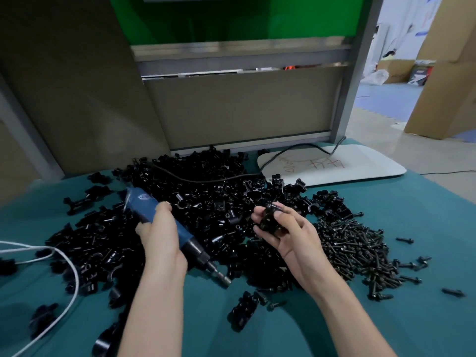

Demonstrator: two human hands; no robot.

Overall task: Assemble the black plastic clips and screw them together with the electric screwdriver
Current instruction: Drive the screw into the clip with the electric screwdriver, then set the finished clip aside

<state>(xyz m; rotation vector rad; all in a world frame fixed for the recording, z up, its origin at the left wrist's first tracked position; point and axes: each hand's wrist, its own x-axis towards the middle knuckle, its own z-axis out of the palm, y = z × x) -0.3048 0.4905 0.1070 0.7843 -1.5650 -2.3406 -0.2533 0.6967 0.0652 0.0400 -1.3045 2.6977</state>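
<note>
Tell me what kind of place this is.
Probably a small factory assembly bench: a heap of black plastic clips and a pile of screws on a teal-covered table, a corded electric screwdriver in the left hand, cardboard boxes on the floor behind.

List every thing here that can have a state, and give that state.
left hand: grips the electric screwdriver
electric screwdriver: held, bit pointing away from the black clip
right hand: holds the black clip
clip pile: loose, heaped on the table
screws: loose heap right of the clip pile
black cord: lying across the clip pile
</note>
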